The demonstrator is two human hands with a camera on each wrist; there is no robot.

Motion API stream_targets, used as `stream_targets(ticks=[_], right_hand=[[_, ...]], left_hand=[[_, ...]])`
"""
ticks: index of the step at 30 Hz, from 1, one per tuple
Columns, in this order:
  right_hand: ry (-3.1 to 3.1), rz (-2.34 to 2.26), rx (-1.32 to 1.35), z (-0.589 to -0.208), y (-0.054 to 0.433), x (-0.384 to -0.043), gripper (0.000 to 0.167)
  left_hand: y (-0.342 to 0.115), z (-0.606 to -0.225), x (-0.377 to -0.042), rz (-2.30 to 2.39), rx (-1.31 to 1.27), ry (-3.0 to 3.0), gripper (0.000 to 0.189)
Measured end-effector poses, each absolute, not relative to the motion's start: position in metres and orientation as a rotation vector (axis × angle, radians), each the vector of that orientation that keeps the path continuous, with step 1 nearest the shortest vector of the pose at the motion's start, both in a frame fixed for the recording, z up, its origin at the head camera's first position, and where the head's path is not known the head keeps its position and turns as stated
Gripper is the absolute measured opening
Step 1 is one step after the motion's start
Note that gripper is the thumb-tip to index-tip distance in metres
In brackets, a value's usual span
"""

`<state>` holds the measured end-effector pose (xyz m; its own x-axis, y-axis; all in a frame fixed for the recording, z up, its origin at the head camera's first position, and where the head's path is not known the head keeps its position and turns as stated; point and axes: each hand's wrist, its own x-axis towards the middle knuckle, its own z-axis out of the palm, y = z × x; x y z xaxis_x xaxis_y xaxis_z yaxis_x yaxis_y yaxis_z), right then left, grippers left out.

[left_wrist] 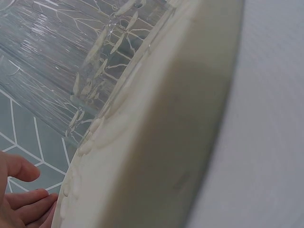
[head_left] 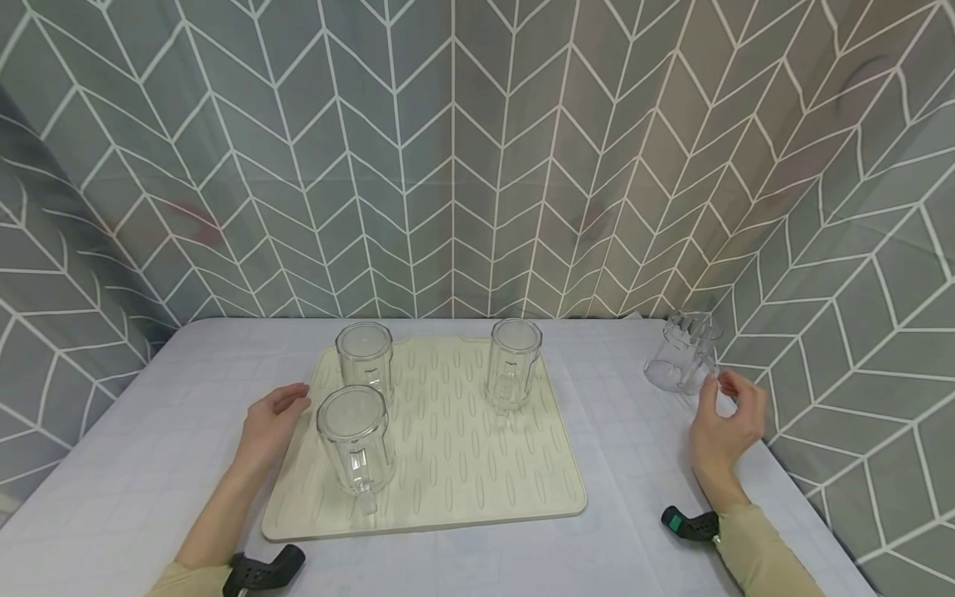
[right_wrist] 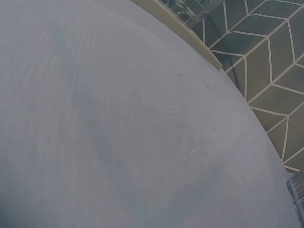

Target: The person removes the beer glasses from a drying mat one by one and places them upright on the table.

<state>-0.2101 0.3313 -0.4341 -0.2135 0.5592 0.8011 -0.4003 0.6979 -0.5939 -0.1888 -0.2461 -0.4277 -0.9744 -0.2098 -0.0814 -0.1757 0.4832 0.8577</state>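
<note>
At the right side of the table, my right hand [head_left: 727, 427] pinches a clear glass mug [head_left: 675, 356] by its handle between thumb and forefinger. That mug has its smooth round end low and its faceted end high. My left hand [head_left: 272, 419] rests at the left edge of a cream ribbed mat [head_left: 440, 448], fingers loosely bent and holding nothing; the left wrist view shows its fingers [left_wrist: 31, 204] beside the mat's edge. Nearest to it on the mat are a front-left glass mug [head_left: 354, 439] and a back-left glass mug [head_left: 366, 356].
Another glass mug [head_left: 513, 365] stands at the mat's back right. A white cloth [head_left: 612, 464] covers the table. Grey curtains with a white chevron pattern [head_left: 462, 166] close off the back and both sides.
</note>
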Motion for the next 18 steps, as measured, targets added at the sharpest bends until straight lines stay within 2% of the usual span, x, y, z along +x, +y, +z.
stream_targets(ticks=[18], right_hand=[[-1.567,0.909,-0.019,-0.414,0.305,-0.198,0.016]], left_hand=[[-0.245,-0.426,-0.187,-1.536,0.344,-2.689,0.056]])
